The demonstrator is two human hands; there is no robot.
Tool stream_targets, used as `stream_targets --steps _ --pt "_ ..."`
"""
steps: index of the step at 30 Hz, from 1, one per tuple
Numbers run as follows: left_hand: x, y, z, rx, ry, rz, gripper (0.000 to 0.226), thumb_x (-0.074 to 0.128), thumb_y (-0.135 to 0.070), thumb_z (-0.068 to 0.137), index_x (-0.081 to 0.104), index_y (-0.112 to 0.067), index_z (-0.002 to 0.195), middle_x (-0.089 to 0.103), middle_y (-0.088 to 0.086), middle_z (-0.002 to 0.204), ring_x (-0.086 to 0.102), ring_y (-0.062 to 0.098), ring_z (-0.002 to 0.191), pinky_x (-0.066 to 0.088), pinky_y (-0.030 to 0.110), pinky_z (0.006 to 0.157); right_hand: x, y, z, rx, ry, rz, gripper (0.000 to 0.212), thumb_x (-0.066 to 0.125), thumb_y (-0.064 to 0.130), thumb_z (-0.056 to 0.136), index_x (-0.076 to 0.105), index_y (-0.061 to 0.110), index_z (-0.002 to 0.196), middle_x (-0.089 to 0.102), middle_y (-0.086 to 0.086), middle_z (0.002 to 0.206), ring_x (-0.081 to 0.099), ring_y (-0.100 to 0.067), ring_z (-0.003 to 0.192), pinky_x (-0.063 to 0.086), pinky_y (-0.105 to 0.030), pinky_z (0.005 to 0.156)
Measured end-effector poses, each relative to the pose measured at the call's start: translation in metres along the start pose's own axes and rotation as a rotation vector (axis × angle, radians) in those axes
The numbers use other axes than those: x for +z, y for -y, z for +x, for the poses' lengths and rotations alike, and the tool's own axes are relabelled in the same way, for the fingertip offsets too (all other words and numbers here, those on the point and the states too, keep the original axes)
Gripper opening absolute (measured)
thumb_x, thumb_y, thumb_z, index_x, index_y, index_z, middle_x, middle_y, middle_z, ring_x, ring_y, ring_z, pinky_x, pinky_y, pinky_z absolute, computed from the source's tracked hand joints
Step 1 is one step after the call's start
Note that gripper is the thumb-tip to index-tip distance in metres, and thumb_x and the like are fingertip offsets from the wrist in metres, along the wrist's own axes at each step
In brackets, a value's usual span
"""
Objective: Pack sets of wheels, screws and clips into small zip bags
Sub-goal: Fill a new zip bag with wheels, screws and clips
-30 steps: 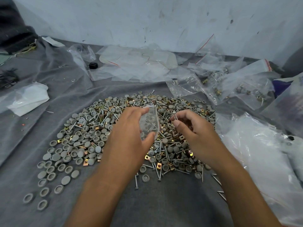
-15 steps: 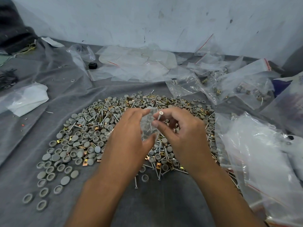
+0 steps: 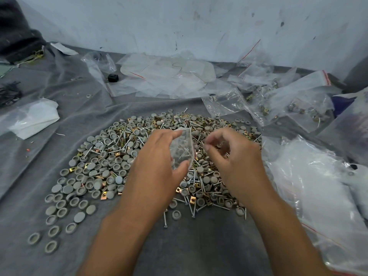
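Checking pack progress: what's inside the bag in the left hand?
Screws show through the bag held by the left hand. Its lower part is hidden by the thumb; wheels or clips can't be confirmed.

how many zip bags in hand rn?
1. The small zip bag is pinched in the left hand, above the parts pile, with screws inside. The right hand beside it holds no bag. Loose bags on the cloth aren't counted.
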State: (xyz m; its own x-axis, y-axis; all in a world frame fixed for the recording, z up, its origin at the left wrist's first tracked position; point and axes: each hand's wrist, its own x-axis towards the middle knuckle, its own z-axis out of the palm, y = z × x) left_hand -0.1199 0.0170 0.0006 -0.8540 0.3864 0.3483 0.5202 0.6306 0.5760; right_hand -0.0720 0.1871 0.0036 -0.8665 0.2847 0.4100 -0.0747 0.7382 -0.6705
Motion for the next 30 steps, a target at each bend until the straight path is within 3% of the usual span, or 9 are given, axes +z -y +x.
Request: stream_targets --steps 2,5,7,11,16,20,25,30 --pt "0.000 0.000 0.000 -0.003 0.002 0.004 0.062 0.077 -0.033 0.081 0.050 -0.030 0.136 0.038 -0.026 0.115 0.033 -0.013 0.098 0.030 0.004 0.076 0.001 -0.010 -0.005 0.194 0.262 -0.174 0.016 0.075 0.033 0.091 0.060 0.036 0.085 0.064 0.020 0.079 0.061 0.006 0.068 0.042 -0.011 0.053" --pt "0.001 -0.001 0.001 -0.002 0.000 0.014 0.062 0.077 -0.033 0.081 0.050 -0.030 0.137 0.038 -0.025 0.116 0.032 -0.013 0.098 0.030 0.007 0.076 0.008 -0.016 -0.014 0.290 0.441 -0.389 0.019 0.077 0.039 0.087 0.059 0.034 0.090 0.067 0.018 0.080 0.060 0.001 0.072 0.051 -0.028 0.064" --pt "0.002 -0.002 0.001 -0.005 -0.004 0.005 0.062 0.077 -0.032 0.082 0.050 -0.030 0.137 0.038 -0.025 0.116 0.032 -0.013 0.097 0.030 0.013 0.079 0.012 -0.014 -0.015 0.288 0.425 -0.438 0.023 0.077 0.038 0.086 0.057 0.033 0.094 0.068 0.016 0.080 0.063 -0.006 0.077 0.054 -0.032 0.070" --pt "0.001 -0.003 0.001 -0.008 -0.009 -0.007 0.061 0.077 -0.031 0.081 0.051 -0.030 0.136 0.044 -0.021 0.120 0.037 -0.009 0.099 0.036 0.018 0.084 0.017 -0.007 -0.016 0.224 0.401 -0.516 0.027 0.076 0.040 0.086 0.056 0.034 0.104 0.067 0.014 0.085 0.063 -0.012 0.087 0.046 -0.029 0.067" --pt "0.001 -0.002 0.001 -0.006 -0.009 0.001 0.061 0.077 -0.031 0.082 0.051 -0.028 0.137 0.040 -0.024 0.117 0.035 -0.011 0.099 0.031 0.005 0.077 0.016 0.000 -0.016 0.159 0.428 -0.572 0.032 0.070 0.035 0.090 0.055 0.032 0.118 0.069 0.010 0.098 0.064 -0.020 0.098 0.055 -0.035 0.078" --pt "0.001 -0.002 0.002 -0.003 -0.009 0.004 0.061 0.076 -0.031 0.082 0.051 -0.027 0.138 0.042 -0.022 0.120 0.034 -0.012 0.102 0.029 0.003 0.080 0.016 0.004 -0.018 0.188 0.397 -0.646 0.031 0.069 0.034 0.089 0.056 0.029 0.117 0.069 0.007 0.103 0.062 -0.022 0.104 0.050 -0.034 0.076" --pt "0.001 -0.002 0.001 -0.013 -0.017 0.015 0.062 0.077 -0.030 0.083 0.050 -0.026 0.139 0.042 -0.022 0.120 0.034 -0.011 0.102 0.031 0.014 0.089 0.021 0.002 -0.018 0.250 0.407 -0.545 0.027 0.072 0.037 0.086 0.054 0.031 0.107 0.069 0.007 0.098 0.064 -0.020 0.096 0.052 -0.034 0.075" --pt "0.001 -0.003 0.001 -0.014 -0.013 0.007 0.062 0.076 -0.031 0.083 0.050 -0.028 0.139 0.038 -0.024 0.118 0.033 -0.012 0.101 0.030 0.013 0.086 0.023 -0.008 -0.015 0.348 0.386 -0.398 0.021 0.070 0.039 0.084 0.057 0.033 0.099 0.066 0.012 0.087 0.063 -0.014 0.085 0.055 -0.035 0.076"
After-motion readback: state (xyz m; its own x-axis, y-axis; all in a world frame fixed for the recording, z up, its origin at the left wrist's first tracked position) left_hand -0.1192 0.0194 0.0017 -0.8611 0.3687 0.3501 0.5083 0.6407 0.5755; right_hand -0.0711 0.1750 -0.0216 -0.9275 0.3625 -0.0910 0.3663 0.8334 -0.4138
